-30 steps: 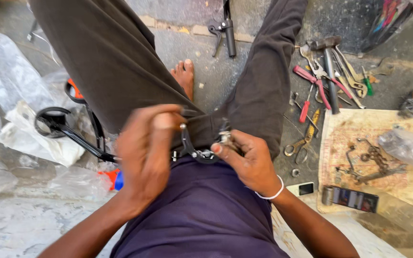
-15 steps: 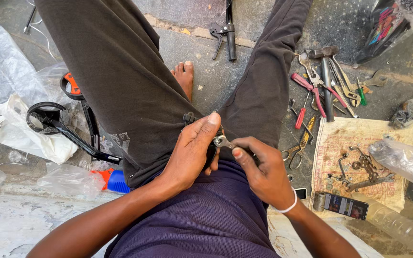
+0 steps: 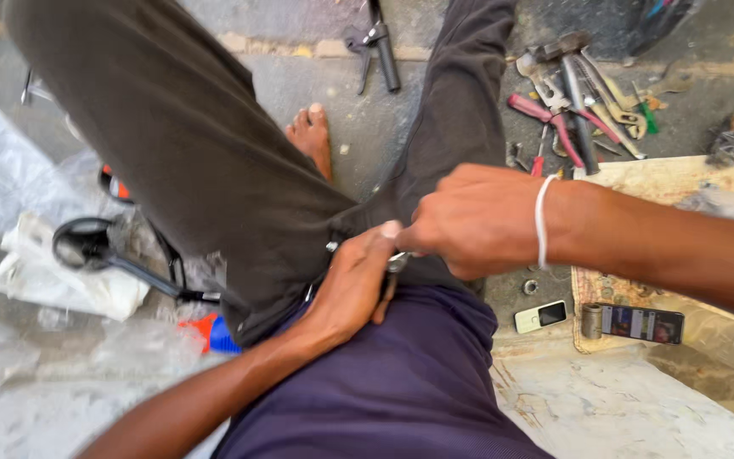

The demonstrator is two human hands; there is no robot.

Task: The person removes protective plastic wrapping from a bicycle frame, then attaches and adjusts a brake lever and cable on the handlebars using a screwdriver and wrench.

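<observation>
Right hand has swung up and across since half a second ago, its wrist with the thin white band now lying level over the lap, while the left hand has slid in underneath it. Both meet at the small shiny metal part, which sits on the dark grey trousers right at the waist, just above the purple shirt.

Right grip: fingers curled tight, closed around the upper end of the metal part as far as I can judge, though the knuckles hide the contact itself. Left grip: fingers pressed together and flat, fingertips touching the part from below and pinning it against the cloth rather than wrapping it.

Handling call: bare metal, so stiff and hard, probably light for its size, likely slick where polished. Only a sliver shows, so its full shape cannot be told. A fingertip pinch at the exposed end looks like the sensible hold, with the other hand bracing the soft trouser fabric, which gives and bunches.

Off to the right on the concrete floor lie red-handled pliers among other steel tools, well apart from the hands. A small pale phone rests near the knee, and a black looped tool sits on white plastic sheeting on the left.
</observation>
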